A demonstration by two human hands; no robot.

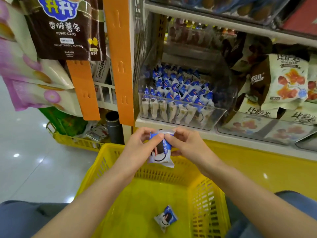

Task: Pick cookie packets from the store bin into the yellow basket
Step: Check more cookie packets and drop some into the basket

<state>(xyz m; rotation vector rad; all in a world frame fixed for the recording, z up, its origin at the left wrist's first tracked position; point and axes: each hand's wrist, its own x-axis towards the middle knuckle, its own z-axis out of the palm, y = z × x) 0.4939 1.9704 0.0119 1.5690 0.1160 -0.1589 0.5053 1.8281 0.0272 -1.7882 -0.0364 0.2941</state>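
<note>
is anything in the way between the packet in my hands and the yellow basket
Nothing visible. The left hand and right hand pinch the cookie packet by its top, over the far end of the yellow basket, whose top is open. A second packet lies on its floor, nearer the person, leaving room.

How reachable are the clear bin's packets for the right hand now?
Probably yes: the clear bin stands open-topped ahead with nothing between, though the right hand and left hand both pinch a packet.
</note>
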